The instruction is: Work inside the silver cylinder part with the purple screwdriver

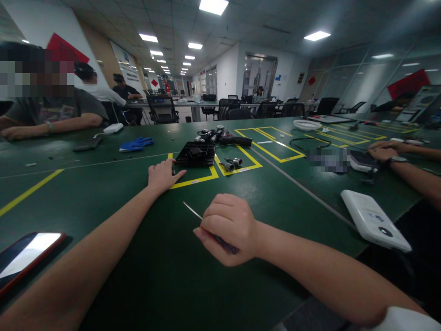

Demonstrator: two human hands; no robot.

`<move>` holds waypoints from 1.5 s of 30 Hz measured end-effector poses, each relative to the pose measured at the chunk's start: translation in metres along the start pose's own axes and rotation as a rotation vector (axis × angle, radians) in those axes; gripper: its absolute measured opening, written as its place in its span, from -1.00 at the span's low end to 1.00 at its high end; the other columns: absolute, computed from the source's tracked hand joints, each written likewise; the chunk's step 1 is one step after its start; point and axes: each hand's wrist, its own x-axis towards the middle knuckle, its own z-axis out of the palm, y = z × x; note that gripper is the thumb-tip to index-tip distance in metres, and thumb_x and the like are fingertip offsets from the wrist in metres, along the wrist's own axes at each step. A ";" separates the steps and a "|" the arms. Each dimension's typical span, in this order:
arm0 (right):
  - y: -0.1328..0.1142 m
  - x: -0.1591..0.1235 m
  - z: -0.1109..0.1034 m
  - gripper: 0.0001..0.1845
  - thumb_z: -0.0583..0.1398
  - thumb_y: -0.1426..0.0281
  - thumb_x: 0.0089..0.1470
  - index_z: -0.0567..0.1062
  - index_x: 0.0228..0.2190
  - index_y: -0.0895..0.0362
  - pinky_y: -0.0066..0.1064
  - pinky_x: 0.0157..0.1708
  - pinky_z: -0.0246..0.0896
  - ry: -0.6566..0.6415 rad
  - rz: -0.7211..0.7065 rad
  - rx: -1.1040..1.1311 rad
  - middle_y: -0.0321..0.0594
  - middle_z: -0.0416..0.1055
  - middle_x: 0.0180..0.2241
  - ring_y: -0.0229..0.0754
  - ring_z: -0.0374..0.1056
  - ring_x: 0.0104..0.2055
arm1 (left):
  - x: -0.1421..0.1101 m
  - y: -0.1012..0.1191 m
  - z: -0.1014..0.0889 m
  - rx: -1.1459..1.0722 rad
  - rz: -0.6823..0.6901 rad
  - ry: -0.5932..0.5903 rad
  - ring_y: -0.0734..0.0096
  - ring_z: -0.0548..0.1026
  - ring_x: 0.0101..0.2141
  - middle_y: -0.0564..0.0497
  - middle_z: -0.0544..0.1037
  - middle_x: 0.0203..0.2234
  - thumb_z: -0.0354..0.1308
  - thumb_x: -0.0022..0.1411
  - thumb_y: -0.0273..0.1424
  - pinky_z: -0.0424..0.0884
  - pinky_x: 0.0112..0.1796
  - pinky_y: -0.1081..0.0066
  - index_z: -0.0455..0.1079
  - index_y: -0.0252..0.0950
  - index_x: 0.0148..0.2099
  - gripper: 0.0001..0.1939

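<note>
My right hand point(229, 227) is closed around a screwdriver point(192, 210). Its thin metal shaft points up and to the left, and part of a dark handle shows below my fingers. Farther forward, my left hand point(163, 175) rests at the left edge of a black ribbed tray point(195, 155), thumb spread away from the fingers. Whether the fingertips press on the tray I cannot tell. Small black pieces lie on the tray. Just right of it are two metal cylindrical connectors point(229, 165) inside a yellow taped outline.
Behind the tray sits a pile of dark cylindrical parts point(210, 134). A blue glove point(136, 144) lies left, a phone point(29, 255) nearer. At right are a white device point(375, 219) and a co-worker's hands point(384, 151). Another person sits across the green table point(144, 280).
</note>
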 end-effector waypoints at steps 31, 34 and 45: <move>-0.009 -0.001 0.001 -0.79 0.07 0.37 0.06 0.33 -0.57 0.14 -0.37 -0.54 -0.16 -0.076 -0.206 -0.101 -0.34 0.23 -0.61 -0.27 0.10 -0.51 | 0.000 0.003 -0.009 0.161 0.000 -0.075 -0.11 0.38 -0.09 -0.41 0.37 -0.06 -0.04 0.22 -0.15 0.33 -0.17 0.08 0.10 -0.59 0.11 -0.39; -0.008 -0.002 0.003 -0.80 0.09 0.37 0.03 0.32 -0.58 0.14 -0.38 -0.54 -0.17 -0.045 -0.209 -0.090 -0.35 0.22 -0.63 -0.27 0.10 -0.52 | 0.003 -0.001 -0.006 0.154 -0.022 -0.117 0.08 0.42 -0.12 -0.26 0.41 -0.09 -0.02 0.27 -0.25 0.37 -0.17 0.12 0.20 -0.48 0.07 -0.56; -0.009 -0.002 0.003 -0.78 0.09 0.36 0.05 0.30 -0.59 0.15 -0.38 -0.54 -0.15 -0.057 -0.195 -0.093 -0.35 0.24 -0.62 -0.28 0.11 -0.51 | -0.004 0.005 -0.011 0.107 0.009 -0.047 -0.03 0.43 -0.13 -0.33 0.43 -0.12 0.02 0.21 -0.25 0.38 -0.19 0.11 0.23 -0.55 0.04 -0.52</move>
